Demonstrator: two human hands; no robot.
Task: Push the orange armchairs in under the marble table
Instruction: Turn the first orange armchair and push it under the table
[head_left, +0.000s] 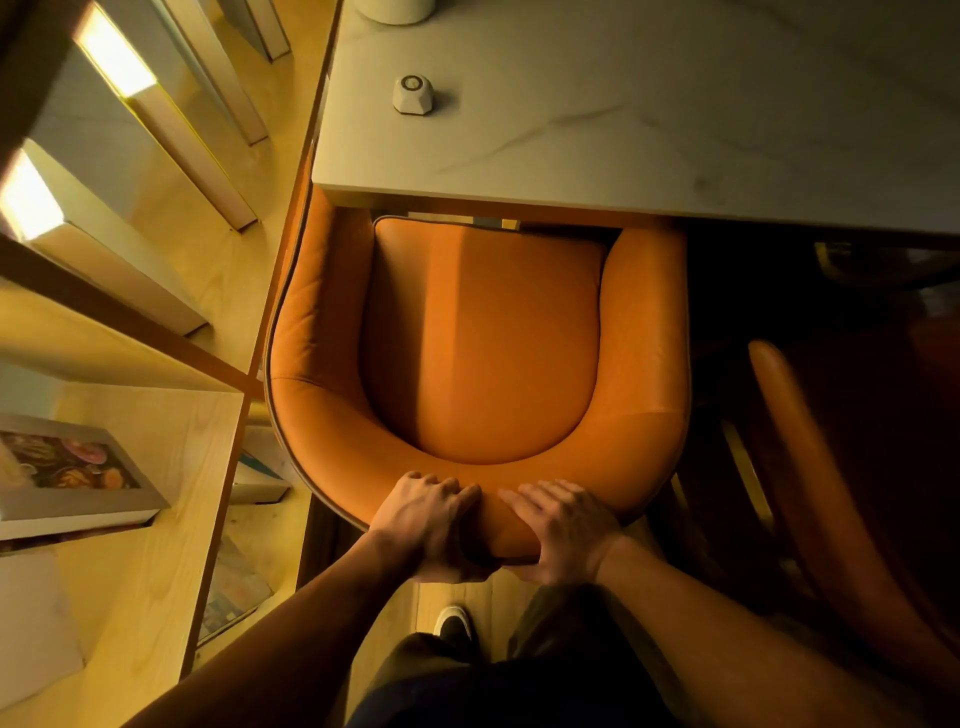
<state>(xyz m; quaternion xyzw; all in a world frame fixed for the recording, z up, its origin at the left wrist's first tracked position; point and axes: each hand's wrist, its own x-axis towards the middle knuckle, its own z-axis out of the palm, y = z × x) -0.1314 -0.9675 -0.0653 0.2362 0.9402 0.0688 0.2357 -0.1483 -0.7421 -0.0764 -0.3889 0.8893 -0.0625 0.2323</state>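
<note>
From my head view, the rounded orange leather armchair (485, 338) fills the centre of the frame, its seat front just slipped beneath the near edge of the white veined marble desk (649, 130), while most of the cushion and the curved back are out in the open. My left hand (423, 519) and my right hand (563, 525) sit side by side on the padded top of the backrest at the lower centre, fingers draped over the roll and pressing forward rather than clamped tight; the left thumb looks to wrap under the rim, though shadow hides it. I judge the chair heavy and the padding soft, so it will give under my palms before the frame moves, and the smooth leather could let them slide; low on the backrest shell should be the firmest place to shove. A second orange armchair (810, 457) shows as a blurred curved arm at the right edge, away from the desk. A small white faceted gadget (413, 94) rests on the desk at upper centre, and wooden shelves (135, 519) stand along the left.
</note>
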